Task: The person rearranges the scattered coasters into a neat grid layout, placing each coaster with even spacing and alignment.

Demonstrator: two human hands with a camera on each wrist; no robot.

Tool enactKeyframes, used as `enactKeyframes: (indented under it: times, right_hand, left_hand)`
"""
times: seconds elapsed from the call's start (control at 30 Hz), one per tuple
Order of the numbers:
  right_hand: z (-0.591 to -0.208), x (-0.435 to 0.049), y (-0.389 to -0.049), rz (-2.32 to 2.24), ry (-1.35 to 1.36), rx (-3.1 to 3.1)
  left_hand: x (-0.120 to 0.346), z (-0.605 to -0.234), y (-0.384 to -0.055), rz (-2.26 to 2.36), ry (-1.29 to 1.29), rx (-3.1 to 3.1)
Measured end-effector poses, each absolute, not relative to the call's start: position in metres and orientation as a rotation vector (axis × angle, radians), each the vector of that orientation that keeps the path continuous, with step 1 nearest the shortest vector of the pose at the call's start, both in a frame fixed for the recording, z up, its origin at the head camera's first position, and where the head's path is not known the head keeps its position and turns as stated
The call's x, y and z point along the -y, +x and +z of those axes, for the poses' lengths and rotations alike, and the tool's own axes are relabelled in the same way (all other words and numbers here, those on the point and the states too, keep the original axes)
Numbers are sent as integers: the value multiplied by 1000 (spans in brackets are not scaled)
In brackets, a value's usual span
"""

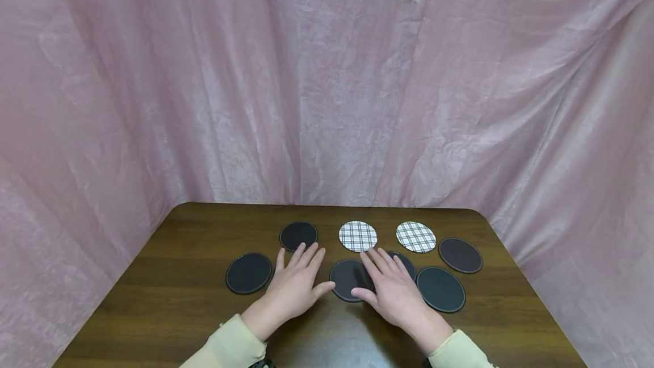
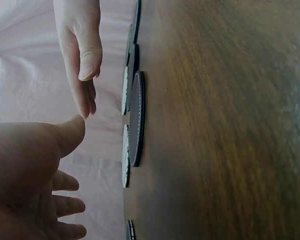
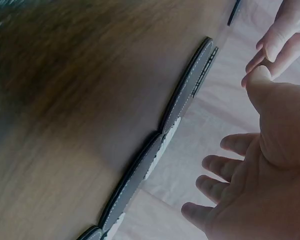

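Above the wooden table hover both hands, fingers spread and holding nothing. In the head view, my left hand [image 1: 293, 293] is between a round black coaster [image 1: 248, 273] at the left and a brown-black coaster [image 1: 347, 278] in the middle; its fingertips overlap the near edge of another black coaster [image 1: 298, 234]. My right hand [image 1: 397, 295] partly covers a dark coaster [image 1: 407, 264] behind its fingers, and its thumb is over the edge of the middle one. Two white coasters with dark checks [image 1: 357, 236] lie at the back. Both wrist views show the hands apart from the coasters.
A dark greenish coaster [image 1: 441, 289] lies right of the right hand, with a brown coaster [image 1: 461, 255] beyond it. The wooden table [image 1: 179, 300] has rounded back corners. Pink cloth [image 1: 347, 84] hangs behind it and at both sides.
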State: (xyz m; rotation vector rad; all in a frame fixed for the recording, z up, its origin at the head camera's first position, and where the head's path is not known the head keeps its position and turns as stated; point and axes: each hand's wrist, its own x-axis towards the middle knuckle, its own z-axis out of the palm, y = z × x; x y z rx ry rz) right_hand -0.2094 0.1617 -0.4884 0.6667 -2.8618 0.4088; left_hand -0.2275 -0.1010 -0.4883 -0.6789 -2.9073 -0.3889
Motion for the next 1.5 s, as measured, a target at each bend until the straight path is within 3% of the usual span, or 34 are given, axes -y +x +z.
enactKeyframes:
  times: [1.5]
  right_hand:
    - [-506,-174,-220,509,706,3024]
  left_hand:
    - [75,-508,-242,-550,-754,2992]
